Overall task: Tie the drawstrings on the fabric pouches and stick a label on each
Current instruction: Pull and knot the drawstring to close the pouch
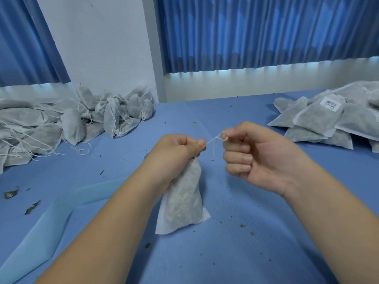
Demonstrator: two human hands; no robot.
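The left hand (180, 152) was curled tight round the gathered neck of a white fabric pouch (182, 203) at the centre of the frame, holding it upright with its lower end on the blue table (256, 253). Just right of it, the right hand (258, 158) pinched the pouch's drawstring (213, 140) between thumb and forefinger, its other fingers curled in. The string ran taut between the two hands, and a loose end dangled below it. Bits of dried leaf (11, 194) lay scattered over the table, and a pale translucent sheet (51, 222) lay at the lower left. Farther back at the left edge sat a heap of pouches (71, 124) with loose strings trailing. At the right edge lay a flatter stack of pouches (320, 124), the top one bearing a white barcode label (331, 103). Behind everything hung blue curtains (266, 31) against a white wall (98, 42).
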